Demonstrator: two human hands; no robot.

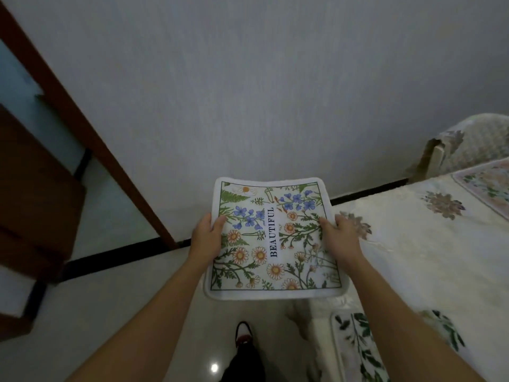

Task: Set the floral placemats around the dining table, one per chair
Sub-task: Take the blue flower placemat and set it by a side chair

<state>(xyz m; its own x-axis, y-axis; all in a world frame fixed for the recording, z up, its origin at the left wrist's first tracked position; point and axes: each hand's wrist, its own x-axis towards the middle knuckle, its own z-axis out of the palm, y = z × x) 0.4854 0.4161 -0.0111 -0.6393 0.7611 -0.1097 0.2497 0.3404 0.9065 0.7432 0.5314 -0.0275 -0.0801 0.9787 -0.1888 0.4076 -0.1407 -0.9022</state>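
I hold a floral placemat (272,238) flat in the air in front of me, printed with blue and orange flowers and the word BEAUTIFUL. My left hand (206,237) grips its left edge and my right hand (343,234) grips its right edge, thumbs on top. The mat hangs over the floor just left of the dining table (413,257), which is covered by a cream flowered cloth. Another floral placemat (358,346) lies at the table's near edge, and a third placemat (487,183) lies at its far right.
A grey wall (275,92) stands straight ahead with a black skirting strip (124,255) at its foot. A brown door frame (82,128) and dark wooden furniture (30,205) are at the left. A covered chair back (473,142) rises behind the table. My shoe (243,334) is on the glossy floor.
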